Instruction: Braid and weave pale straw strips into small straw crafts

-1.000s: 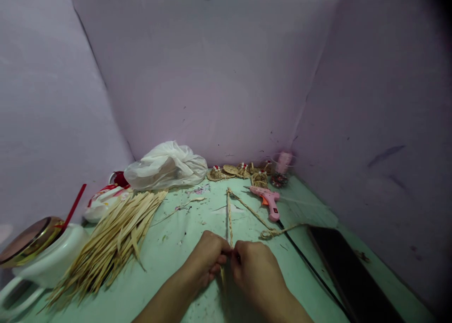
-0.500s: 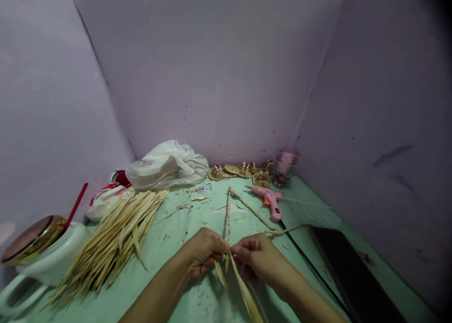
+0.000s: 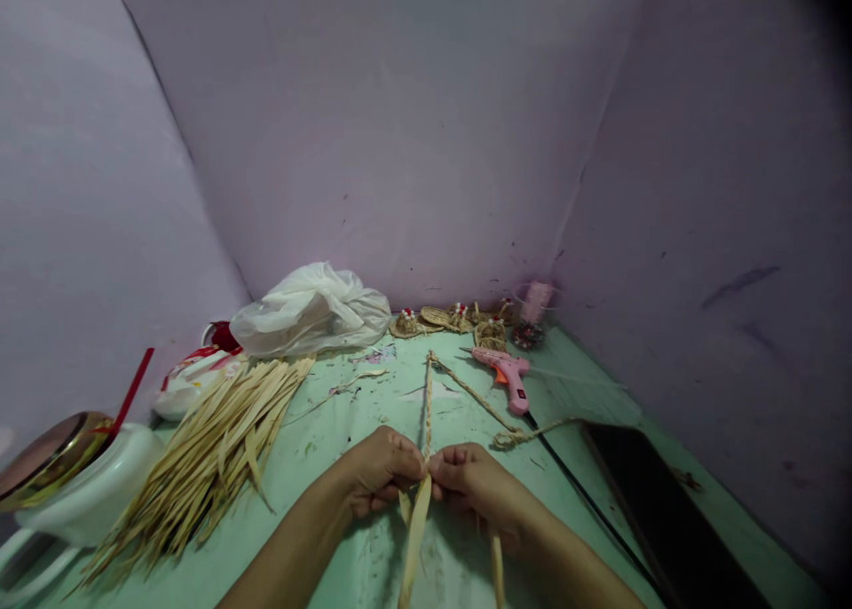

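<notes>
A pale straw braid (image 3: 429, 405) runs from a point near the middle of the table down to my fingers, and its other stretch angles off to the right in a loose tangle. My left hand (image 3: 382, 471) pinches the braid's near end from the left. Close against it, my right hand (image 3: 476, 480) is closed on the same spot with thumb and finger. A wide loose straw strip (image 3: 416, 538) hangs from between the hands toward me. Another strip (image 3: 498, 569) trails below my right hand. The fingertips partly hide where the strips cross.
A bundle of dry straw strips (image 3: 219, 458) lies left, beside a white mug (image 3: 99, 502). Behind are a white plastic bag (image 3: 312, 312) and small woven straw pieces (image 3: 439, 318). A pink glue gun (image 3: 509, 378) and a dark flat slab (image 3: 656, 502) lie right.
The wide strip has swung from the right of the braid's end to hang more to the left. A strip now trails under my right hand. The view has tilted down slightly.
</notes>
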The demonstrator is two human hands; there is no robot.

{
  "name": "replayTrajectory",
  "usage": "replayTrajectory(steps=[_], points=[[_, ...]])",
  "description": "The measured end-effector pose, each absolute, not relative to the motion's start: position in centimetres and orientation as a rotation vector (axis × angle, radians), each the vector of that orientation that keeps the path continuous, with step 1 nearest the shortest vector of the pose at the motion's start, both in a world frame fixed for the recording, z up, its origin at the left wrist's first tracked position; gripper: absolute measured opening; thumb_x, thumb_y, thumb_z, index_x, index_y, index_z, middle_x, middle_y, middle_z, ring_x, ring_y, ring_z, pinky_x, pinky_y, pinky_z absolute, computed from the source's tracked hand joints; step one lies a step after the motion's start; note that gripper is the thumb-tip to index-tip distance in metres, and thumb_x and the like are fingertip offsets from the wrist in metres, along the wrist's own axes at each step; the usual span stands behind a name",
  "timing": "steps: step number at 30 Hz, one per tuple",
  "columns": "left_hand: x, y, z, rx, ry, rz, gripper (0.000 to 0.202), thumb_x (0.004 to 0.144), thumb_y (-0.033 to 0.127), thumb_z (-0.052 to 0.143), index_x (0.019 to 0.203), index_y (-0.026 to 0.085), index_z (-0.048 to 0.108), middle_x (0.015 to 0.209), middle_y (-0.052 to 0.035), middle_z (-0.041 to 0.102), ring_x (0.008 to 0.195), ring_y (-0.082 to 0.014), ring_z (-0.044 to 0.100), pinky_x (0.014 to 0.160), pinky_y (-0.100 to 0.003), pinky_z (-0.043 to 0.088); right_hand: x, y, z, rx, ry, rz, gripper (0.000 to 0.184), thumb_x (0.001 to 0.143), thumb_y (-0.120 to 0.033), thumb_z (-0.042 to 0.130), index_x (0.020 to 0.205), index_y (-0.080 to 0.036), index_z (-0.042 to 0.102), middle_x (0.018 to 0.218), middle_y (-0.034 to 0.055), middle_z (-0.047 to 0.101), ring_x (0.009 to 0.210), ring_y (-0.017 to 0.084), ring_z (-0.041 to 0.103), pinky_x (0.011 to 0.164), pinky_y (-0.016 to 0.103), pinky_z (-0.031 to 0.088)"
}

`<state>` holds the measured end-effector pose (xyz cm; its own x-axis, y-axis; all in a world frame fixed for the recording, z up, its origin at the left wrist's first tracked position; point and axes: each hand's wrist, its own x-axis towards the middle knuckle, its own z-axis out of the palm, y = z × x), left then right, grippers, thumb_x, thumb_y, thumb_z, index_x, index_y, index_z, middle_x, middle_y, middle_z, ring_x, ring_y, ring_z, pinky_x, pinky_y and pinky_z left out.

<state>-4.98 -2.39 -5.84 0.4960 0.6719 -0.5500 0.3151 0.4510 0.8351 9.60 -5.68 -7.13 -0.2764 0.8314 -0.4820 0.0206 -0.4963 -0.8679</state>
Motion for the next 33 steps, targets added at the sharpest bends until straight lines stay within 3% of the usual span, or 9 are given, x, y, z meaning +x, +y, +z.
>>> replayTrajectory(steps=[8,12,16,19,22,24,27,33], points=[[-4.6,-4.4,-3.3,1.85,1.477,0.059,0.017,0.058,0.021,0.045,0.054,0.012,0.059,0.047,-0.0022,0.051,0.043,-0.0092,0.04,0.042,-0.02,0.026,8.9,-5.6,-7.4,-1.497,-1.131,1.636,0.008,0.056,-0.016,0.051,0.049,-0.013,0.051,0.039,-0.004,0.047,0.033,0.001,0.027,0.037,0.019,0.015],[-2.9,-7.0,-2.8,2.155,1.696,0.039,0.023,0.065,0.023,0.043,0.069,0.015,0.064,0.068,-0.0091,0.061,0.062,-0.0186,0.055,0.052,-0.025,0.033,8.5,-5.8,-7.7,-1.44,-0.985,1.649,0.007,0.052,-0.018,0.053,0.051,-0.011,0.054,0.041,-0.0038,0.047,0.037,0.003,0.033,0.04,0.018,0.02],[-1.3,-8.8,-3.5,2.239,1.669,-0.053,0.028,0.065,0.018,0.044,0.083,0.015,0.065,0.079,-0.0129,0.063,0.074,-0.0248,0.058,0.062,-0.031,0.038,8.6,-6.0,-7.9,-1.414,-0.877,1.692,0.012,0.05,-0.021,0.057,0.056,-0.011,0.057,0.042,-0.0042,0.047,0.04,0.005,0.037,0.043,0.019,0.024],[-1.5,-8.2,-3.3,2.153,1.562,0.003,0.02,0.066,0.023,0.048,0.071,0.013,0.065,0.068,-0.0114,0.061,0.065,-0.0227,0.057,0.056,-0.028,0.037,8.9,-6.1,-7.6,-1.348,-0.881,1.738,0.012,0.05,-0.022,0.059,0.055,-0.011,0.056,0.041,-0.0052,0.045,0.039,0.004,0.036,0.042,0.019,0.023],[-3.1,-6.1,-2.5,1.89,1.523,0.286,0.027,0.068,0.031,0.047,0.05,0.013,0.055,0.048,-0.0042,0.052,0.044,-0.0125,0.047,0.043,-0.022,0.03,9.5,-6.2,-7.2,-1.296,-0.903,1.796,0.012,0.051,-0.021,0.06,0.054,-0.011,0.055,0.043,-0.0044,0.048,0.036,0.003,0.034,0.04,0.018,0.021],[-4.0,-4.8,-2.4,1.574,1.563,0.453,0.025,0.07,0.031,0.044,0.056,0.013,0.054,0.053,-0.0018,0.054,0.035,-0.0081,0.041,0.037,-0.021,0.027,10.0,-6.2,-7.0,-1.276,-0.906,1.844,0.014,0.052,-0.022,0.062,0.056,-0.011,0.056,0.046,-0.0036,0.051,0.036,0.002,0.034,0.039,0.018,0.02],[-4.2,-3.8,-3.3,1.132,1.326,0.397,0.017,0.066,0.028,0.047,0.066,0.012,0.055,0.062,-0.0026,0.057,0.032,-0.0081,0.043,0.031,-0.02,0.03,10.4,-6.2,-6.9,-1.222,-0.899,1.894,0.018,0.052,-0.024,0.065,0.061,-0.011,0.057,0.048,-0.0028,0.053,0.038,0.003,0.039,0.041,0.017,0.023],[-3.0,-4.1,-5.7,0.925,1.114,0.315,0.017,0.058,0.026,0.057,0.057,0.009,0.054,0.046,-0.0022,0.051,0.032,-0.0077,0.043,0.031,-0.019,0.036,10.6,-5.8,-7.3,-1.197,-1.12,1.856,0.017,0.056,-0.026,0.063,0.058,-0.011,0.056,0.051,0.0001,0.056,0.046,0.007,0.047,0.048,0.019,0.03]])
